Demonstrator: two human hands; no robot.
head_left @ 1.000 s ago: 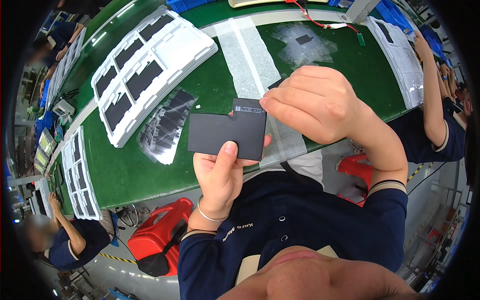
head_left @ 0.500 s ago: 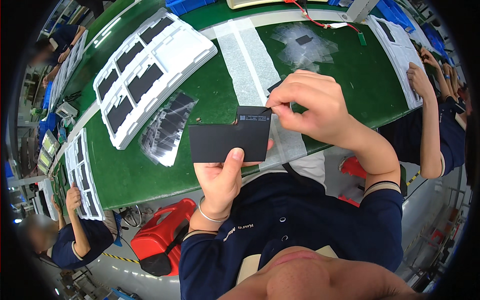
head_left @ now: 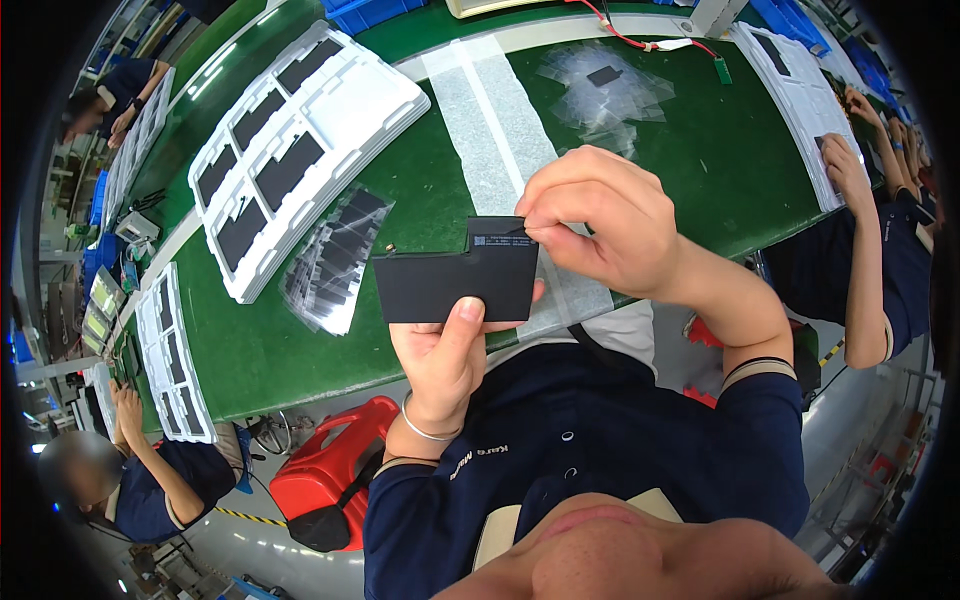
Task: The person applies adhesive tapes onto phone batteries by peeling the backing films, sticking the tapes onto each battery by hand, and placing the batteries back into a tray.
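My left hand [head_left: 440,355] holds a flat black L-shaped battery [head_left: 455,285] from below, thumb on its front face and fingers behind. The battery is tilted up toward me above the near edge of the bench, its raised part at the upper right bearing small pale print and a square code. At that upper right corner my right hand [head_left: 605,215] is closed in a pinch. Whatever lies between its fingertips is too small or hidden to make out. A tiny light-coloured piece [head_left: 391,247] shows at the battery's upper left corner.
White trays [head_left: 375,115] with black batteries are stacked at left on the green bench [head_left: 420,180]. Clear film strips [head_left: 338,260] lie beside them, with clear sheets [head_left: 610,95] farther right. A pale paper strip [head_left: 490,125] crosses the bench. Co-workers sit on both sides.
My right hand has shifted slightly left and down, still pinching at the battery's corner. A dark piece that showed beyond its fingers is out of sight. The battery has barely moved.
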